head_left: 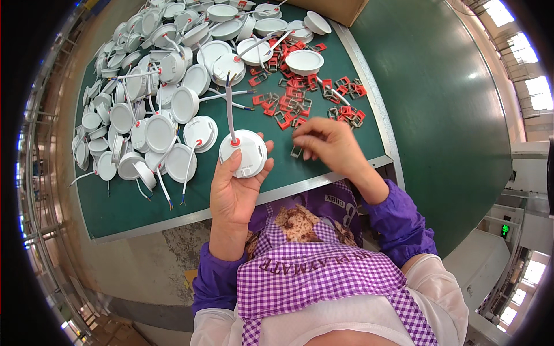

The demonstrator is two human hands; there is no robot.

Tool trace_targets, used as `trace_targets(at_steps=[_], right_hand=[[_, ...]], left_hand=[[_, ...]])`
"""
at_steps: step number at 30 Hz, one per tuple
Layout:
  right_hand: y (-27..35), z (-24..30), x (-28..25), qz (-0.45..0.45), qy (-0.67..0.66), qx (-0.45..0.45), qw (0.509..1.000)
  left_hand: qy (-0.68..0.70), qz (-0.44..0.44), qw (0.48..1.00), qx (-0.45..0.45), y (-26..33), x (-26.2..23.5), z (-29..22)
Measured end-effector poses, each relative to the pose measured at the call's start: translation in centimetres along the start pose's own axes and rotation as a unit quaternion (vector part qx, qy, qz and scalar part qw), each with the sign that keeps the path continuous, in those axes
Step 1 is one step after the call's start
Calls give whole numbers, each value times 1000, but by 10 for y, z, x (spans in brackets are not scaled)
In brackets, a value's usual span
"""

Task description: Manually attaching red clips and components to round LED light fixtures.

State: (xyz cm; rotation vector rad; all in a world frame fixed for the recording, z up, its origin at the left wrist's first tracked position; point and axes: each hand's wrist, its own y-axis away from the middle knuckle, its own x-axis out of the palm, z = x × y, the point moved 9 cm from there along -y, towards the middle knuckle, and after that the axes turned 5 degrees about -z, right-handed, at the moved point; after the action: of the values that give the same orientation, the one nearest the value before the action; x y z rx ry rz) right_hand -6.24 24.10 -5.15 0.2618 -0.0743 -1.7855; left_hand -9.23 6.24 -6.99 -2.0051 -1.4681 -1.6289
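A round white downlight rests back side up in my left hand, thumb on its near edge and fingers around the far side. Its white cable stands up from a red grommet, with bare-coloured wire ends at the tip. To the right, my right hand is closed in a pinch on a small metal clip, apart from the lamp. Just beyond that hand lies a loose heap of red and metal spring clips.
A large pile of white downlights with cables covers the left and far side of the green table. A metal edge strip borders the table's right side, beside another green surface. A cardboard box stands at the back.
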Motion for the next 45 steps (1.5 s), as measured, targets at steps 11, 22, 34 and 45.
trace_targets(at_steps=[11,22,34,45], right_hand=[[45,34,45,-27,448,-277,850],[38,32,61,5,539,-271,798],[33,37,31,-76,195,-148,967],[44,40,42,-106,69,-147,981]], left_hand=[[-54,-81,992,78,6,-20,-14],[-110,-90,981,134,11,-11,-17],[-135,-75,977,148,18,-11,-9],[-215,-78,941,248,23,-5,-11]])
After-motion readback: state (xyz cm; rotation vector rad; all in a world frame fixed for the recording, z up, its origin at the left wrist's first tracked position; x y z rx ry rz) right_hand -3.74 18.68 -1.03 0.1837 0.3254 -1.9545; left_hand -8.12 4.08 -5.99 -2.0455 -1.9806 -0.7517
